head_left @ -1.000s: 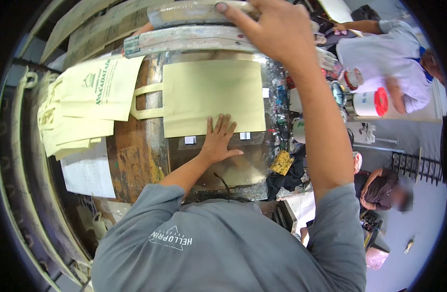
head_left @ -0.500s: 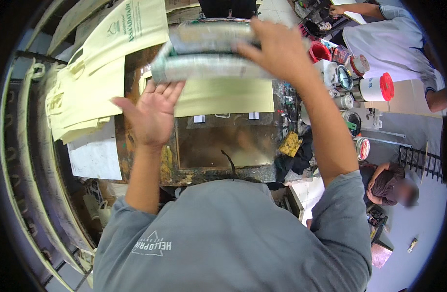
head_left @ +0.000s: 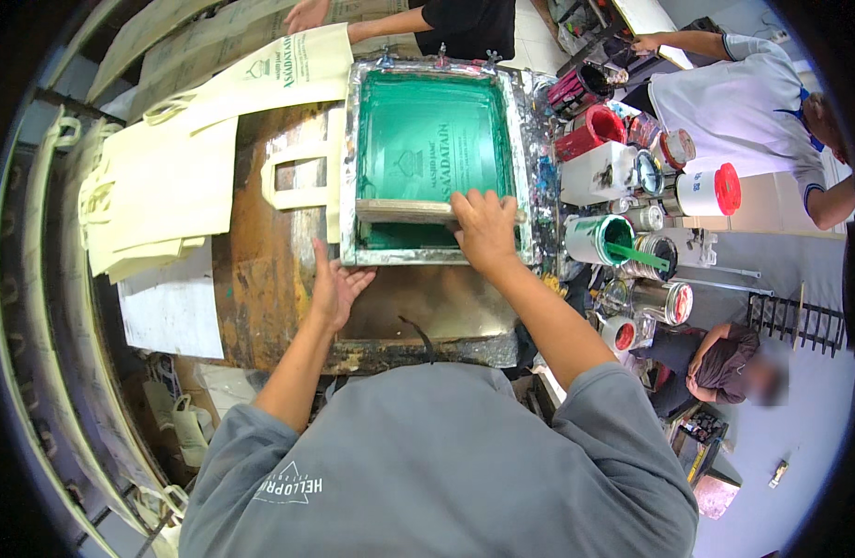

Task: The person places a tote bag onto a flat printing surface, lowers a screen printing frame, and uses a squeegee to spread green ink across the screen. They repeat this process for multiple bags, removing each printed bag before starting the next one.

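Note:
A screen-printing frame [head_left: 351, 177] with green mesh lies flat on the worktable in front of me. My right hand [head_left: 486, 232] is closed over the right end of a squeegee [head_left: 404, 212], which rests across the near part of the mesh. My left hand [head_left: 334, 286] is open at the frame's near left corner, thumb and fingers apart, its fingertips at the rim. A pale yellow cloth bag [head_left: 333, 181] lies under the frame, and its handle sticks out to the left. The rest of that bag is hidden.
Pale yellow bags [head_left: 172, 186] are piled at the left, beside a rack [head_left: 46, 279]. A printed bag [head_left: 279, 74] lies by a co-worker's arm [head_left: 390, 23] at the far side. Ink tubs, including a green-smeared one [head_left: 587, 240], crowd the right edge. Two other people are at the right.
The frame, tilted up and blurred before, now lies flat over the bag. My right hand has moved nearer and onto the squeegee. My left hand has come lower. A co-worker's arms have appeared.

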Motion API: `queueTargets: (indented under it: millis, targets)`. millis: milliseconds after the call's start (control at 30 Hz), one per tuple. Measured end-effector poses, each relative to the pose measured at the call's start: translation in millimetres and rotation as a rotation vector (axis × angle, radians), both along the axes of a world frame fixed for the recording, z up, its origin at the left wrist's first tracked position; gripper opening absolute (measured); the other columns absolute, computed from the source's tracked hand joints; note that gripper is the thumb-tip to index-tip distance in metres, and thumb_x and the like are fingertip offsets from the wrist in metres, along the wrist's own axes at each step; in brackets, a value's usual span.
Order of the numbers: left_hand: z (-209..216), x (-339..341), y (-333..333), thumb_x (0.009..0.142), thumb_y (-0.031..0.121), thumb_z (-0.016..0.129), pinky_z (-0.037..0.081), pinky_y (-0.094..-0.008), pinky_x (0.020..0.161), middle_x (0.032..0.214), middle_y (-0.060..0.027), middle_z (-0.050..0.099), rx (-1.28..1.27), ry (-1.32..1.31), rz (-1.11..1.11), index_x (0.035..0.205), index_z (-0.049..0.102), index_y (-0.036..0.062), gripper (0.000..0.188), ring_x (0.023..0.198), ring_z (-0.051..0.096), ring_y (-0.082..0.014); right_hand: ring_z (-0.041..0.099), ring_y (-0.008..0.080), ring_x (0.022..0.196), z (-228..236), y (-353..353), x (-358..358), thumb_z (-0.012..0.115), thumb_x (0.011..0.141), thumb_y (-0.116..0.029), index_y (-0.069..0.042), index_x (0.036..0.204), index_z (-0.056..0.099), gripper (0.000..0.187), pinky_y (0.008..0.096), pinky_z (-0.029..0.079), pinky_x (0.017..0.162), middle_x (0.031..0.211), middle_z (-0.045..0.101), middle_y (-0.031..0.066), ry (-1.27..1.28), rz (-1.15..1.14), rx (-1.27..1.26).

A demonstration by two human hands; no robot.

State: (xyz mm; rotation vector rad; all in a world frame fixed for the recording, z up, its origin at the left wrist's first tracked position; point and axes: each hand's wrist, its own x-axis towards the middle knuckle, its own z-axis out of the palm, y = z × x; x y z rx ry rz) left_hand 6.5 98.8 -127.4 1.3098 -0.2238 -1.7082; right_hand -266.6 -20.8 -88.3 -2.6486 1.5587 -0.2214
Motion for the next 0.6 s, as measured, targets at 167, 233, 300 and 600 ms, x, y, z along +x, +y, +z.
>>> queueTargets:
  millis: [167, 233, 300, 600]
  targets:
    - [2, -4, -5, 0.090, 0.095, 0.034, 0.046, -0.0459, 0.117, 0.152, -0.0343, 0.044, 0.139, -0.007, 0.126, 0.156, 0.025, -0.0174, 0.131, 0.139, 0.051, -0.0406, 0.061, 0.0275, 0.102, -47, -117, 14, 0.087, 0.074, -0.019, -0.019, 0.115, 0.061, 0.049, 0.0507, 0.040, 0.089, 0.106, 0.063, 0.0043, 0.006, -0.010, -0.239]
    - [-3, -1, -5, 0.089, 0.096, 0.033, 0.043, -0.0473, 0.120, 0.156, -0.0359, 0.038, 0.138, 0.056, 0.107, 0.157, 0.020, -0.0178, 0.133, 0.144, 0.046, -0.0421, 0.062, 0.0277, 0.103, -54, -169, 20, 0.087, 0.075, -0.020, -0.020, 0.116, 0.061, 0.049, 0.0516, 0.040, 0.089, 0.107, 0.064, 0.0040, 0.008, -0.005, -0.249]
    - [3, -4, -9, 0.092, 0.091, 0.040, 0.050, -0.0449, 0.114, 0.140, -0.0387, 0.055, 0.248, 0.070, 0.230, 0.149, 0.035, -0.0205, 0.125, 0.134, 0.059, -0.0416, 0.064, 0.0282, 0.106, -53, -210, 26, 0.087, 0.076, -0.021, -0.020, 0.118, 0.060, 0.050, 0.0528, 0.041, 0.089, 0.109, 0.065, 0.0035, 0.018, 0.012, -0.204]
    - [46, -9, -284, 0.089, 0.066, 0.074, 0.040, -0.0503, 0.108, 0.117, -0.0170, 0.070, -1.095, -1.888, -0.247, 0.142, 0.060, 0.0028, 0.084, 0.114, 0.061, -0.0348, 0.066, 0.0275, 0.109, -44, -269, 32, 0.085, 0.079, -0.022, -0.019, 0.123, 0.059, 0.051, 0.0523, 0.045, 0.087, 0.111, 0.067, 0.0033, 0.054, 0.055, -0.209]
